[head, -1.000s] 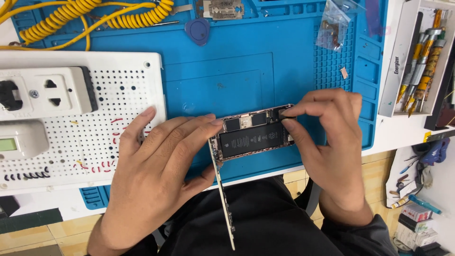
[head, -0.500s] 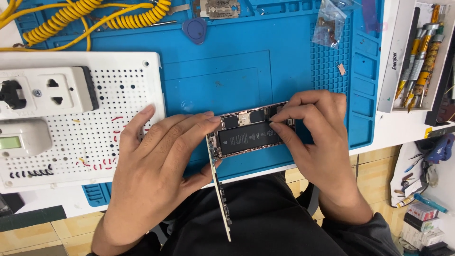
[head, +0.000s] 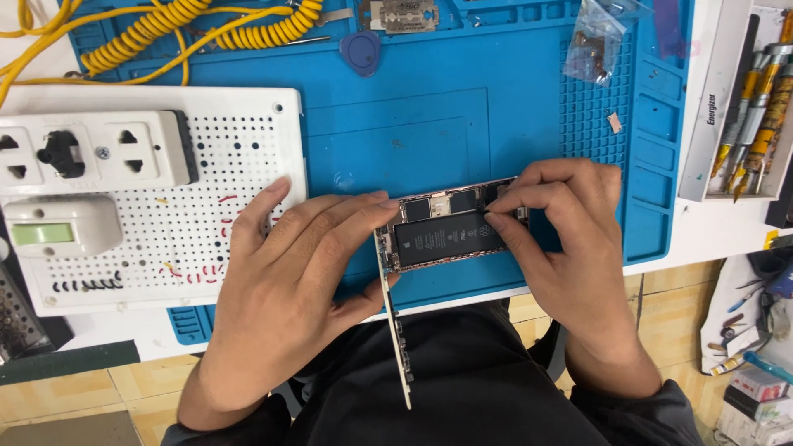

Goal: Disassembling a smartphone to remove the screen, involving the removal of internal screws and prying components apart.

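White perforated board (head: 206, 206) with power strip (head: 91, 153) far left, my left hand (head: 289, 281) fingers together bracing opened phone (head: 446, 227) at blue mat (head: 462, 107) near edge, screen panel (head: 398, 330) hanging toward me, my right hand (head: 562, 239) fingertips pinching phone's right end, screwdriver tray (head: 743, 99) far right

- Left hand (head: 289, 272): back up, palm down, fingers straight and close together, pointing right and slightly up; thumb stretched beneath them.
- Left forearm rises from the lower left, wrist nearly straight.
- Right hand (head: 562, 239): back up, fingers curled inward to the left, thumb and forefinger tips pinched together.
- Right forearm rises from the lower right, wrist bent leftward.
- The hands' fingertips are near each other, not touching.
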